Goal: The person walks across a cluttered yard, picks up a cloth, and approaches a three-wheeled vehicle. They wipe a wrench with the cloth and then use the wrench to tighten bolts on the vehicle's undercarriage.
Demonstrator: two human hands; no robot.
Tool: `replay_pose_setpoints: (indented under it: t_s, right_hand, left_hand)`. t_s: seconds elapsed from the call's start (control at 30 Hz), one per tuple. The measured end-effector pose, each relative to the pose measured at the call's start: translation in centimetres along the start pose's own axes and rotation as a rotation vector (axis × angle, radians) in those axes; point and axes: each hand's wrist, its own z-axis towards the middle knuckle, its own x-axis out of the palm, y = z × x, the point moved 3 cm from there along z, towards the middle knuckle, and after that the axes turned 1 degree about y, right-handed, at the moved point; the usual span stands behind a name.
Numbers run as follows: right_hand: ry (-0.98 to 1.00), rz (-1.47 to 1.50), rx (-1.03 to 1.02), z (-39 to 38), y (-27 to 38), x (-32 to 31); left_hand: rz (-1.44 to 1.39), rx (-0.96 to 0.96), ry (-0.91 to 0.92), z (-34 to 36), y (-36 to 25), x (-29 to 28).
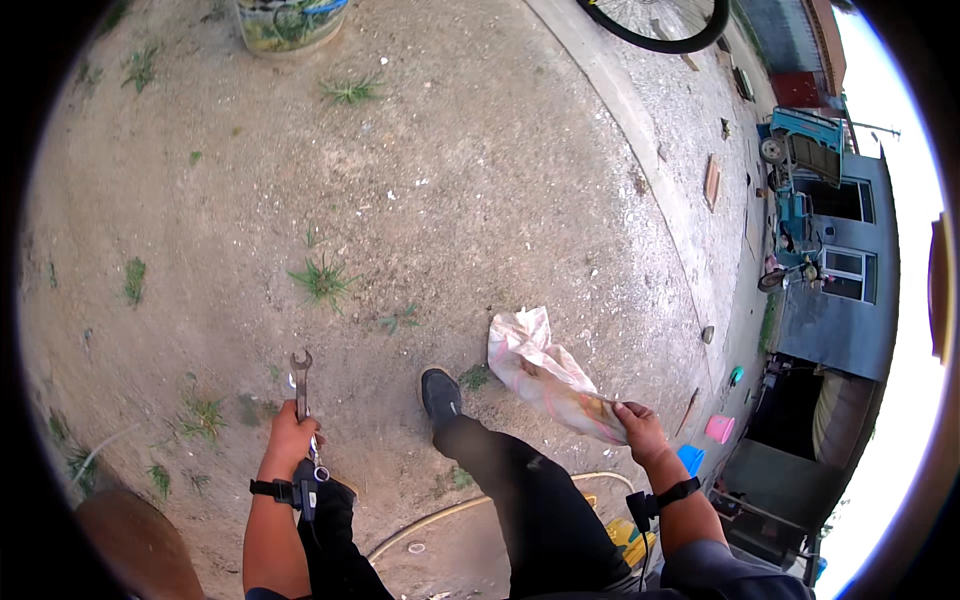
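Note:
My left hand (291,437) is closed around a metal wrench (303,378), whose open jaw points up and away from me. Below the fist a shiny ring end (321,474) shows; whether it belongs to the same wrench or another, I cannot tell. On the other side, my right hand (642,428) pinches one end of a whitish, pink-striped cloth or sack (545,372), stained brown in places. It stretches leftward from the fingers, its crumpled far end low over the dirt, just right of my dark shoe (440,392).
Bare dirt with grass tufts (322,280) surrounds my feet. A yellow hose (430,520) curves behind my legs, near a yellow object (628,540). A bucket (292,28) and a bicycle wheel (665,40) are ahead. Right are pink (719,429) and blue basins (691,459).

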Motion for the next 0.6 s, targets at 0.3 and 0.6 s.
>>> replay_pose_setpoints:
  t_s: [0.3,0.6]
  right_hand:
    - [-0.122,0.418,-0.048,-12.2,0.6,-12.2]
    - [-0.190,0.781,-0.263,-19.2,5.5,-27.0]
  left_hand:
    - [0.035,-0.111,0.132,-26.5,-12.0,5.6]
    - [0.643,0.266,0.186,-38.0,-33.4,18.9]
